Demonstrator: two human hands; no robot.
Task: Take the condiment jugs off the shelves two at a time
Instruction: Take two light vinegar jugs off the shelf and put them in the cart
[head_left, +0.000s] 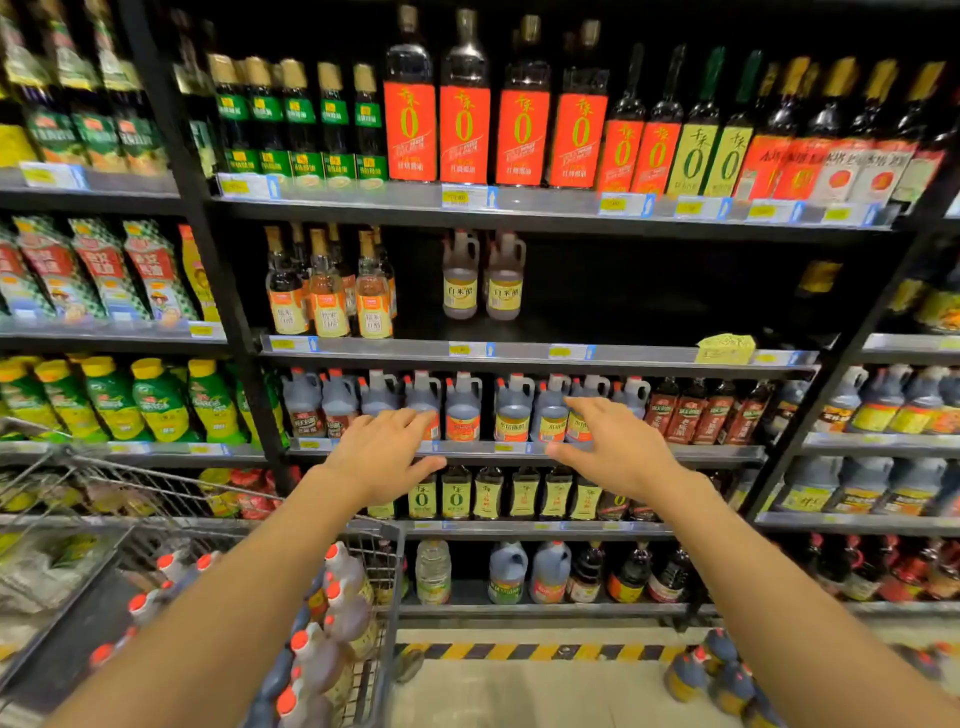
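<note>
Both hands reach with fingers spread, holding nothing: left hand (382, 451) before one grey jug (423, 402), right hand (615, 448) before another jug (584, 410), on the middle shelf (727, 453). Each hand would best hook a handle and lift clear of the neighbouring jugs. The cart (387, 571) holds red-capped jugs (340, 613); more stand on the floor (519, 691).

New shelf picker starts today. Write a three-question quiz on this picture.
1. True or false: the left hand grips a jug.
2. The right hand is in front of: A) the top shelf B) the grey jugs C) the cart
3. Fill in: the cart already holds ____ with red caps.

Key: 1 false, its fingers are spread and hold nothing. 2 B. 3 jugs.
</note>
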